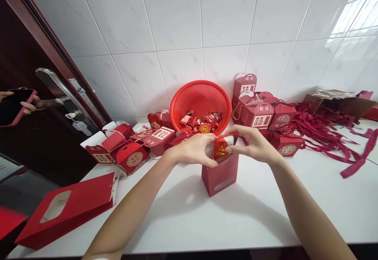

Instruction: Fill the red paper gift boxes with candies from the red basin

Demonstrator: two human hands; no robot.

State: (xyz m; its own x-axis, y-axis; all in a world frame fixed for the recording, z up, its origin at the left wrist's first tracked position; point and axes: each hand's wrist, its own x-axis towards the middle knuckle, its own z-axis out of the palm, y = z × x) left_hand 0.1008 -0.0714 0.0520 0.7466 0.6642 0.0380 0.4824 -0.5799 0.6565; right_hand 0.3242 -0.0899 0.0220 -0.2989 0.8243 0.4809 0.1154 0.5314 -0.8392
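Observation:
A small red gift box [221, 177] with an oval window stands upright on the white table [183, 220]. At its upper left edge is my left hand [196, 149], thumb on the rim and fingers curved round the opening. My right hand [251, 144] pinches a red candy packet [221, 148] with gold lettering over the box's mouth. Just behind, a red plastic basket [202, 85] leans against the wall with several red wrapped candies [203, 120] in it. The inside of the box is mostly hidden.
Several red boxes stand left [132, 157] and right [260, 116] of the basket. Dark red ribbons [321, 130] lie at the right beside a cardboard box [351, 106]. A large red bag [71, 207] lies front left. Another person's hand holds a phone [17, 104] at far left.

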